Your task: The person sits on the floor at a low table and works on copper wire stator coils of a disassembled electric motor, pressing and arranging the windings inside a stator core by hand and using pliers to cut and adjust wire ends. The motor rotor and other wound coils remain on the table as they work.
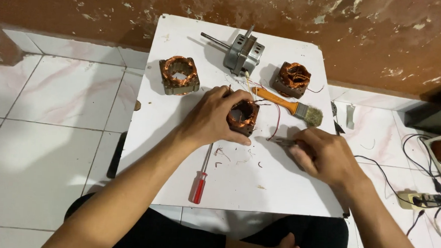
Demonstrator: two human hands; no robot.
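— What's the left hand (211, 119) doing in the head view?

— It's wrapped around a small motor stator (243, 117) with copper windings, pinning it to the white table (257, 187) near the middle.

— And the right hand (323, 156)?

— Closed on a thin metal tool (282, 141), its tip pointing toward the stator, just apart from it.

— Anything else around?

— A red-handled screwdriver (202, 175) below the left hand, an orange-handled brush (288, 106) behind, two more stators (179, 75) (292, 79), and a grey motor (243, 53) at the far edge.

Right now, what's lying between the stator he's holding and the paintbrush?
In the head view, thin red wire runs across the white board between the held stator and the paintbrush. Otherwise that stretch is bare.
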